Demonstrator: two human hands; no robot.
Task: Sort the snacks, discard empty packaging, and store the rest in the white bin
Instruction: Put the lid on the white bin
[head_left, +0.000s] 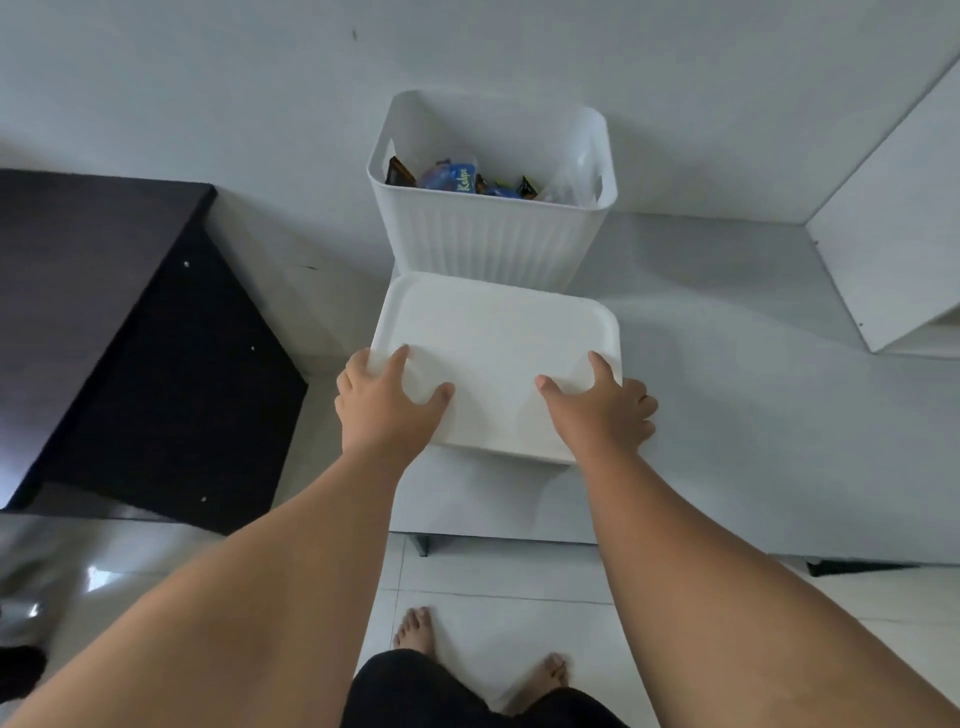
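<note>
Dark brown table (78, 312) at left, white angled panel (893, 249) at right, glossy white floor tiles (493, 582) below.

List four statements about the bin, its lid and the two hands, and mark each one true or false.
1. The white ribbed plastic bin holds colourful snack packets. True.
2. The flat white rectangular lid covers the bin. False: it is off, held in front of the open bin.
3. The left hand grips the lid at its left edge. True.
4. The right hand hangs free. False: it grips the lid at its right edge.
</note>
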